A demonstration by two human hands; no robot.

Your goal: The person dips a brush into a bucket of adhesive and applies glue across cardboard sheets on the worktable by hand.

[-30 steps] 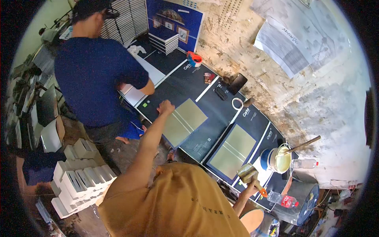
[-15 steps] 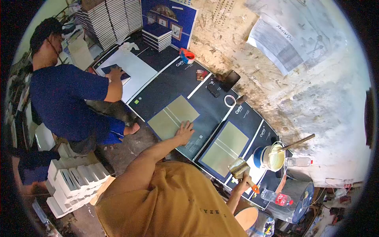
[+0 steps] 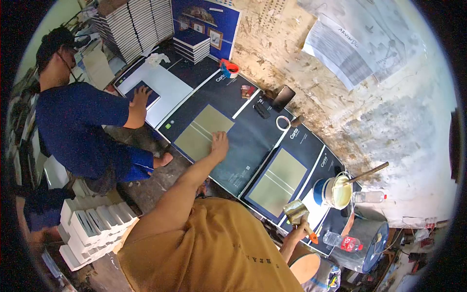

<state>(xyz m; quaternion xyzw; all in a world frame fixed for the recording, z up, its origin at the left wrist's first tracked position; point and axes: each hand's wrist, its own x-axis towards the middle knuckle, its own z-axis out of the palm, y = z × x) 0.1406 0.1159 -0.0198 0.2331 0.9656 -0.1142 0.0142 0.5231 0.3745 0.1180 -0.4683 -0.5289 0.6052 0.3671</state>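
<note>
My left hand [image 3: 220,146] rests at the right edge of a flat book cover [image 3: 197,127], its fingers bent onto it. The cover shows two khaki boards and a thin strip between them, with a dark blue margin. In my right hand [image 3: 303,229] is a wide paintbrush [image 3: 296,212] with an orange-tipped handle, its bristles over the lower corner of a second, similar cover [image 3: 281,180]. That one lies on a dark stack at the table's right part. A pail of pale paste [image 3: 335,191] with a stick in it stands beyond the brush.
A co-worker [image 3: 85,126] at the left presses a hand on a dark blue book [image 3: 151,100]. Tape rolls [image 3: 282,123], a phone [image 3: 283,97] and a tape dispenser [image 3: 228,69] lie along the wall side. Bottles [image 3: 343,241] stand near the pail. Book stacks [image 3: 95,224] are at lower left.
The left cover has slid away from me and to the left, with my left hand following it, its fingers now more bent. My right hand and the brush have barely shifted.
</note>
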